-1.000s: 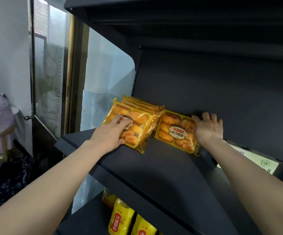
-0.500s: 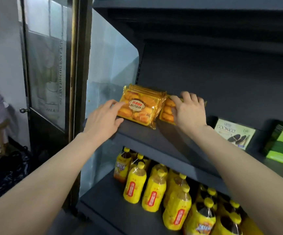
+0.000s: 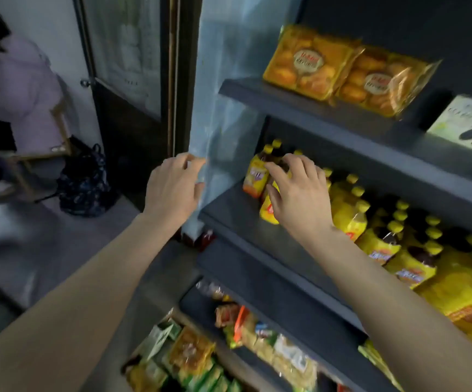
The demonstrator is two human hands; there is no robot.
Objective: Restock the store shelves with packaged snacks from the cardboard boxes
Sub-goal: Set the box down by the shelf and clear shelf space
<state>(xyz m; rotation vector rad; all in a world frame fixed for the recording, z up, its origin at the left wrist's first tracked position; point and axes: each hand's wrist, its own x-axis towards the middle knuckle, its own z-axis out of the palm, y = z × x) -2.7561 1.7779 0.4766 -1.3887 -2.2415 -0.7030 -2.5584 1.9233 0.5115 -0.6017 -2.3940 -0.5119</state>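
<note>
Hands: we note left hand (image 3: 172, 190) and right hand (image 3: 300, 193) empty, fingers loosely spread, below the dark upper shelf (image 3: 300, 104) bearing two yellow plastic-wrapped pastry packs (image 3: 342, 73) side by side.

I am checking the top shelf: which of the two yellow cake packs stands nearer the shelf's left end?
The left cake pack, beside the translucent side panel; it overlaps the right cake pack.

Orange-yellow snack packs (image 3: 311, 65) with red-lettered oval labels sit on dark grey shelves (image 3: 300, 104) above yellow-capped, yellow-labelled bottles (image 3: 348, 210).
</note>
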